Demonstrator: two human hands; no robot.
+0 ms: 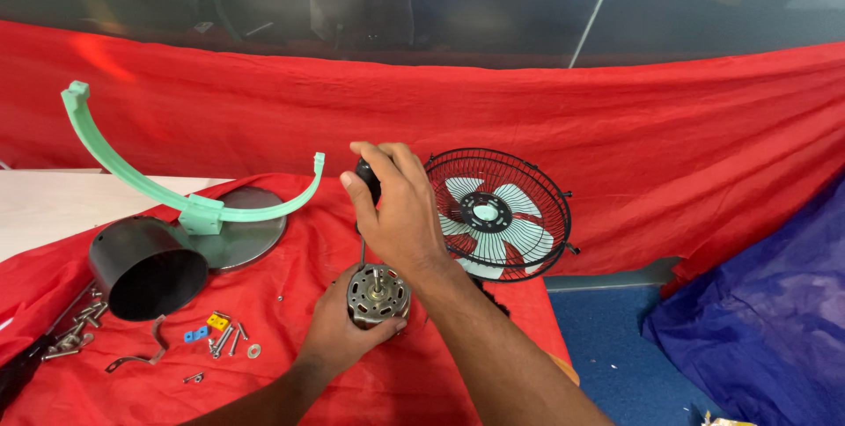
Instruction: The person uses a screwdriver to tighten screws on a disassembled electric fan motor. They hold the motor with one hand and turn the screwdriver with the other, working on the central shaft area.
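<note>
Red cloth covers the counter point(493, 91) and climbs the wall behind it, with a dark glass pane above and blue cloth off the right edge.

Nearest the front edge, the left hand point(343, 329) cups a small electric fan motor point(378, 295) from below, its fingers wrapped closed round the metal housing so the shaft end points up. Just above it, the right hand point(400, 210) is closed round the black handle of a screwdriver point(366, 181), whose thin shank runs down to the top face of the motor, near its left rim.

Toward the front left corner lie loose screws point(225, 338), a washer point(253, 351), small blue and yellow plastic clips point(206, 327) and a bent metal bracket point(139, 354). Behind them a black cylindrical motor cover point(145, 266) lies on its side, open mouth forward. Farther back stands a round metal base point(251, 237) carrying a mint-green curved yoke point(176, 188). At the back, right of the hands, the black wire fan cage point(500, 213) with pale green blades leans upright against the cloth.

By my reading, a screw on the motor housing is being worked. That calls for keeping the tip seated square in the head while the lower hand stops the motor from twisting.
</note>
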